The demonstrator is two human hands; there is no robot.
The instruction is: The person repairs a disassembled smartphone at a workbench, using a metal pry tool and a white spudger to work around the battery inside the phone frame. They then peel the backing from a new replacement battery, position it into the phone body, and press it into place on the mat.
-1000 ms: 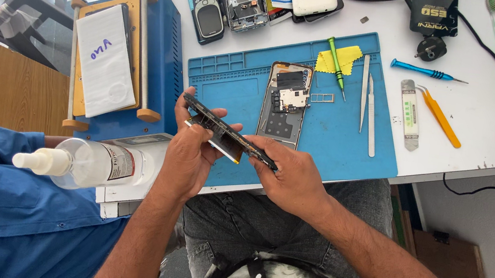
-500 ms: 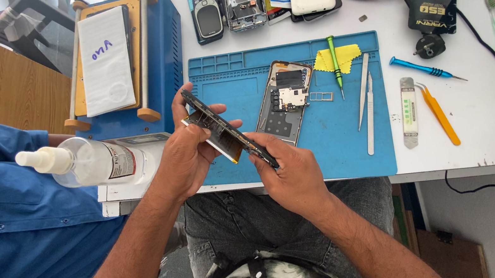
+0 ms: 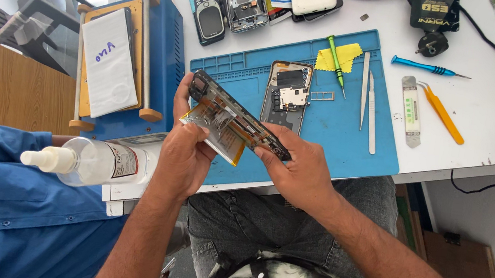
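I am looking down at one white table [image 3: 492, 120] and on it one blue work mat [image 3: 337, 138] is lying. To the left one blue machine [image 3: 143, 61] with a white sheet on top is standing. A second person in a blue shirt [image 3: 9, 203] is sitting at the left, and just beside this shirt one clear bottle [image 3: 94, 162] with a white nozzle is lying on its side.

I am counting two hands, and both are holding one opened phone [image 3: 234, 118] in the air above the front edge of the mat. The phone's long axis is running diagonally, from upper left to lower right, and its upper end is pointing toward the blue machine. It is tilted, so I am seeing mostly its edge and a shiny gold part under it.

The left hand [image 3: 185, 153] is gripping the upper left part, with the fingers curled around it and the thumb on the side. The right hand [image 3: 301, 168] is pinching the lower right end, fingers closed on the frame.

On the mat one other phone frame [image 3: 287, 93] is lying flat. Two metal tweezers [image 3: 368, 104] are lying near it, also one green screwdriver [image 3: 336, 58] over one yellow cloth [image 3: 354, 52]. On the bare table one blue screwdriver [image 3: 426, 67] and one orange pry tool [image 3: 445, 115] are lying.
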